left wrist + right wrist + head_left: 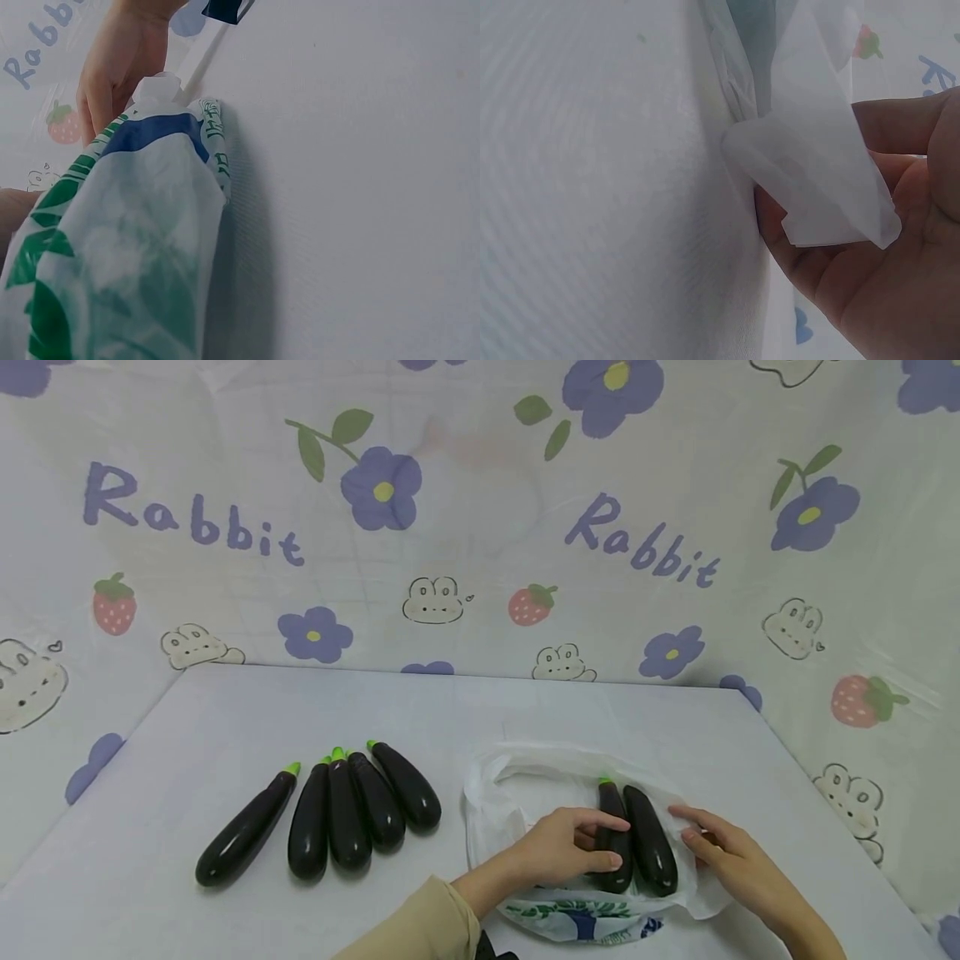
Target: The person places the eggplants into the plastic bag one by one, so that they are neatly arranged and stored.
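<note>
A white plastic bag (483, 827) with green and blue print lies with its mouth spread on the table. Inside it, two dark eggplants lie side by side. My left hand (562, 847) reaches over the bag and holds the left eggplant (617, 810) between thumb and fingers. Just right of it rests the other eggplant (652, 843). At the bag's right edge, my right hand (738, 860) holds the rim with thumb and fingers. In the right wrist view, white plastic (817, 165) covers part of the right hand (900, 247). The left wrist view mostly shows the bag's printed side (142, 232).
On the left of the white table (150, 827), several more eggplants (348, 818) lie in a fan, green stems pointing away. One eggplant (243, 835) lies apart at their left. A patterned cloth (450, 543) hangs behind the table. A black object (491, 947) shows at the near edge.
</note>
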`<state>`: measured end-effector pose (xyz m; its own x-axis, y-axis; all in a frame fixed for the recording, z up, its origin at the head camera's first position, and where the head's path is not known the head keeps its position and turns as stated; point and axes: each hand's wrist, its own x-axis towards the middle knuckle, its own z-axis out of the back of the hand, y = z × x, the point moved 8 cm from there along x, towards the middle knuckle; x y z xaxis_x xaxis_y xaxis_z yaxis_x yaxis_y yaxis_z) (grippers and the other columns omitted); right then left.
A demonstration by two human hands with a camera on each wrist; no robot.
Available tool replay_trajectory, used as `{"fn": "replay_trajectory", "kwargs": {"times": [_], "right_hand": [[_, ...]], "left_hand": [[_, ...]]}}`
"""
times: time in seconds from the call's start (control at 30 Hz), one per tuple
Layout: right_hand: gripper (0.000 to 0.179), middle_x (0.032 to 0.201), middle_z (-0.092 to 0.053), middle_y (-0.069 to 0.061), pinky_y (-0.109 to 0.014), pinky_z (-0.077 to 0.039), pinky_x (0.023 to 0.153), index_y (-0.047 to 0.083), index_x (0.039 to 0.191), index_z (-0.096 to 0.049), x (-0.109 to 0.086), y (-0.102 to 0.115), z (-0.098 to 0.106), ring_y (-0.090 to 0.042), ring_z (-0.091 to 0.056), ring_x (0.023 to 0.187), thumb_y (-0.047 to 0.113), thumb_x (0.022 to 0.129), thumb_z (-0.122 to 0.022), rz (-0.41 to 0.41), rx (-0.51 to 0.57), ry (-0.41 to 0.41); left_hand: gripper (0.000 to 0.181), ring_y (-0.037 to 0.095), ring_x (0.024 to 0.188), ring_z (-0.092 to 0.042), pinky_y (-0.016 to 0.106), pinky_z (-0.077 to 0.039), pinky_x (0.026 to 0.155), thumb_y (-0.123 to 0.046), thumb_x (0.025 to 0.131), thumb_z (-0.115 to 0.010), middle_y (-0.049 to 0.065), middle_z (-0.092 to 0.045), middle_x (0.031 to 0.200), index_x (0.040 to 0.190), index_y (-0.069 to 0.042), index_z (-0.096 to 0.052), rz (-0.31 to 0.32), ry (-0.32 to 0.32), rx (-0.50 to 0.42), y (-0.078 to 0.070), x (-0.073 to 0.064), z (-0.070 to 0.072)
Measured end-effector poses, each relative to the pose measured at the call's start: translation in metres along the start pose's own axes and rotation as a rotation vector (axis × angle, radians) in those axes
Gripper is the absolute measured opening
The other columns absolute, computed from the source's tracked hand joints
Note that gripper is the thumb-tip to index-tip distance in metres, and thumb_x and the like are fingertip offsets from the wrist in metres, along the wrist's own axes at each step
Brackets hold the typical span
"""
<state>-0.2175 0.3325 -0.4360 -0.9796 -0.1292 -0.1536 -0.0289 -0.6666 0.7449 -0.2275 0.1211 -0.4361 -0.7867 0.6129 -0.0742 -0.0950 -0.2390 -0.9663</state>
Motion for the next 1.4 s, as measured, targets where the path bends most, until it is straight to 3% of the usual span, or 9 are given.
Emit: {"fn": "replay_trajectory", "kwargs": {"times": [0.33, 0.5, 0.73, 1.03, 1.4], "right_hand": [[0.052, 0.117, -0.055, -0.013, -0.031, -0.049, 0.078, 0.002, 0.145, -0.045, 0.000, -0.001, 0.001, -0.024, -0.052, 0.099, 0.031, 0.103, -0.054, -0.016, -0.003, 0.004], [0.052, 0.117, -0.055, -0.013, -0.031, -0.049, 0.078, 0.001, 0.145, -0.045, -0.001, 0.001, 0.000, -0.025, -0.051, 0.099, 0.030, 0.103, -0.054, -0.022, 0.001, 0.011], [0.052, 0.123, -0.054, -0.016, -0.029, -0.050, 0.079, 0.001, 0.145, -0.046, -0.001, 0.002, 0.001, -0.026, -0.051, 0.103, 0.030, 0.103, -0.054, -0.010, 0.008, 0.004], [0.050, 0.125, -0.054, -0.016, -0.028, -0.050, 0.079, 0.001, 0.144, -0.047, -0.002, 0.003, 0.001, -0.025, -0.051, 0.104, 0.029, 0.103, -0.054, 0.004, 0.010, -0.009], [0.050, 0.131, -0.051, -0.020, -0.026, -0.050, 0.079, 0.001, 0.144, -0.046, -0.001, 0.001, 0.000, -0.026, -0.050, 0.106, 0.028, 0.103, -0.054, 0.011, 0.009, -0.005]], "left_hand": [[0.036, 0.013, 0.107, -0.060, 0.026, -0.049, 0.085, -0.015, 0.091, -0.074, -0.002, -0.056, 0.135, 0.127, -0.018, -0.068, -0.056, 0.001, 0.015, -0.008, -0.001, -0.001], [0.036, 0.013, 0.106, -0.059, 0.025, -0.049, 0.084, -0.014, 0.091, -0.074, -0.003, -0.057, 0.131, 0.126, -0.018, -0.068, -0.047, -0.002, 0.003, -0.009, -0.002, -0.001], [0.049, 0.011, 0.096, -0.062, 0.025, -0.052, 0.074, -0.012, 0.090, -0.074, 0.003, -0.063, 0.116, 0.137, -0.017, -0.060, -0.030, -0.004, -0.025, -0.006, -0.001, 0.000], [0.051, 0.008, 0.092, -0.061, 0.025, -0.051, 0.072, -0.012, 0.088, -0.076, -0.001, -0.064, 0.110, 0.136, -0.017, -0.061, -0.004, -0.027, -0.058, -0.005, -0.002, 0.002], [0.047, 0.019, 0.109, -0.061, 0.030, -0.053, 0.080, -0.016, 0.088, -0.077, 0.005, -0.060, 0.128, 0.133, -0.022, -0.064, 0.010, -0.057, -0.043, -0.010, -0.009, 0.009]]}}
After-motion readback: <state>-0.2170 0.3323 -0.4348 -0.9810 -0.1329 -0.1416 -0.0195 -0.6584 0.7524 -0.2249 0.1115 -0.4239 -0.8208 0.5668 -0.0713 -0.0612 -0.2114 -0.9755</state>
